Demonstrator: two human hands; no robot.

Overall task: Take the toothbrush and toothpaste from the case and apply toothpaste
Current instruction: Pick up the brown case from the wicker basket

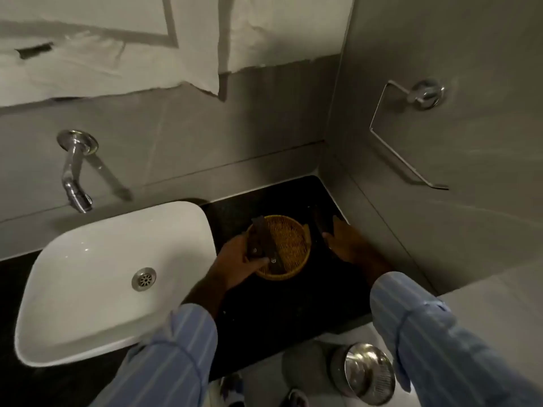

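Case work under way: we see the long dark rectangular case [263,245] lying across the round woven yellow basket [279,248] on the black stone counter [264,312], beside the white ceramic basin [88,289]. Left hand [238,265] has fingers clamped on the case's near end. Right hand [346,245] has fingers closed around a dark flat piece [321,221], possibly the lid. Toothbrush and toothpaste not visible. We advise setting the piece flat on the counter, steadying the case, then lifting the contents out.

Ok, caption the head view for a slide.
Left hand holds dark case over wicker basket; right hand grips another dark piece.
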